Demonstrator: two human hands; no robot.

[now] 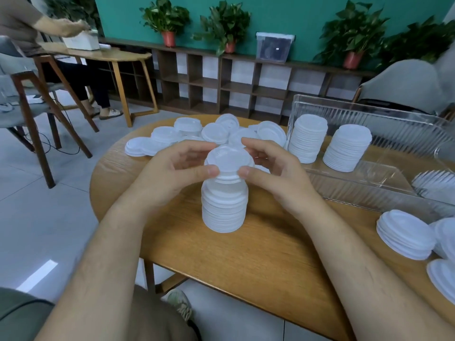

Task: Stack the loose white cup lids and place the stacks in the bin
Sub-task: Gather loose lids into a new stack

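Left hand (172, 173) and right hand (275, 173) are pinching the top lid (229, 159) by its rim, seating it on the stack (224, 210) standing on the counter (246, 262). Stacking looks about half done, with two stacks (307, 139) already sitting in the bin (369, 112); next is likely pressing it flush, then reaching for the loose lids (167, 135) behind

Nothing legible here: no word, number or brand can be read on anything in view. The one candidate is a small pale mark inside the clear lidded storage box (274, 46) standing on top of the dark wooden shelf unit (222, 77) against the back wall, and it is too small to make out.
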